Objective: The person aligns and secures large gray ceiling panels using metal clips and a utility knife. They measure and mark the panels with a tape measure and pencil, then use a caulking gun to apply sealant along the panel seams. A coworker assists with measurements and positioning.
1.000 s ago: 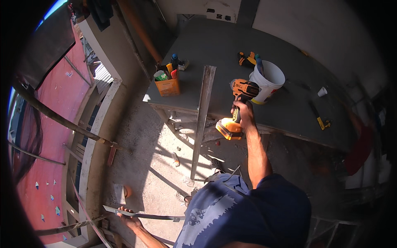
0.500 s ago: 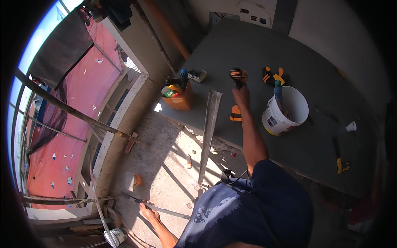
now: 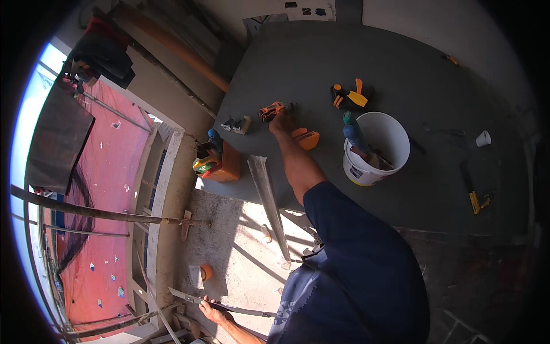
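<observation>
Though dim, right grip [image 3: 281, 122] seemingly closed round chunky drill [image 3: 270, 110], left grip [image 3: 211, 311] closed round flat metal strip [image 3: 245, 311].

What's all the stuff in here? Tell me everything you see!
Table: 1, dark grey, centre
Drill: 1, orange and black, at the table
Metal strip: 1, grey, lower left
Metal bar: 1, grey, table's front edge
Box: 1, orange, table's left corner
Bucket: 1, white, right of drill
Cup: 1, white, table's right side
Long tool: 1, black and yellow, nearer than cup
Sheet: 1, pink, outside left
Shirt: 1, dark blue, bottom
Left fingers: several, bare, on metal strip
Right fingers: partly hidden, bare, on drill
</observation>
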A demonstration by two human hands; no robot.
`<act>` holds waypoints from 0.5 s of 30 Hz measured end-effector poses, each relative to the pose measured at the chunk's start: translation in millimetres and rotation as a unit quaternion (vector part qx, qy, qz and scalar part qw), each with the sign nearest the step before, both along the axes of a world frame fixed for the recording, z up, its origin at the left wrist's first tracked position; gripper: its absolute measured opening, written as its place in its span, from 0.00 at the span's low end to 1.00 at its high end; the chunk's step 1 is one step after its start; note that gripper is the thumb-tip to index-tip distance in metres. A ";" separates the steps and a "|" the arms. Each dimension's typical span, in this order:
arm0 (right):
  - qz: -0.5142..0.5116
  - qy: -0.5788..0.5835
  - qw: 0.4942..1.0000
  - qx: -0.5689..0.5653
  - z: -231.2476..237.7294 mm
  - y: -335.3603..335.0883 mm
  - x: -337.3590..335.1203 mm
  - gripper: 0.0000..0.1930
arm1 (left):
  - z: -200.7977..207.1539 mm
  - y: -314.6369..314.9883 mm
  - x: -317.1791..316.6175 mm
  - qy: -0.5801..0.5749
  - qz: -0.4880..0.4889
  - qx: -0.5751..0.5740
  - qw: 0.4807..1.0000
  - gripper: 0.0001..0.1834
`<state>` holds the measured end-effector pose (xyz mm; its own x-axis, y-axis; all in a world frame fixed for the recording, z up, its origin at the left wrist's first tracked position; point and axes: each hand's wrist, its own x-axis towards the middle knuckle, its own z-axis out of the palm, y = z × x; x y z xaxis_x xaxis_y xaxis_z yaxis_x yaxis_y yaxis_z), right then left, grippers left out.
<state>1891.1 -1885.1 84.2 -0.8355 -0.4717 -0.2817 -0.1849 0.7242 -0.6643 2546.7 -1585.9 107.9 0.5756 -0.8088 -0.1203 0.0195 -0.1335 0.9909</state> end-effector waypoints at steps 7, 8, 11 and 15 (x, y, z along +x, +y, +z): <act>-0.066 0.001 0.992 -0.110 25.1 27.4 14.4 0.33 | 3.5 -20.5 -58.4 -0.053 -0.278 0.017 0.959 0.13; -0.098 0.082 0.968 -0.214 38.5 37.1 26.2 0.30 | -2.7 -16.6 -67.7 -0.050 -0.326 0.054 0.943 0.13; -0.031 0.223 0.858 -0.462 67.1 116.5 65.2 0.27 | -31.3 3.1 -92.7 -0.069 -0.495 0.115 0.858 0.13; 0.211 0.196 0.829 -0.480 37.9 310.9 168.2 0.14 | -89.4 42.6 -125.5 0.024 -0.632 0.201 0.748 0.24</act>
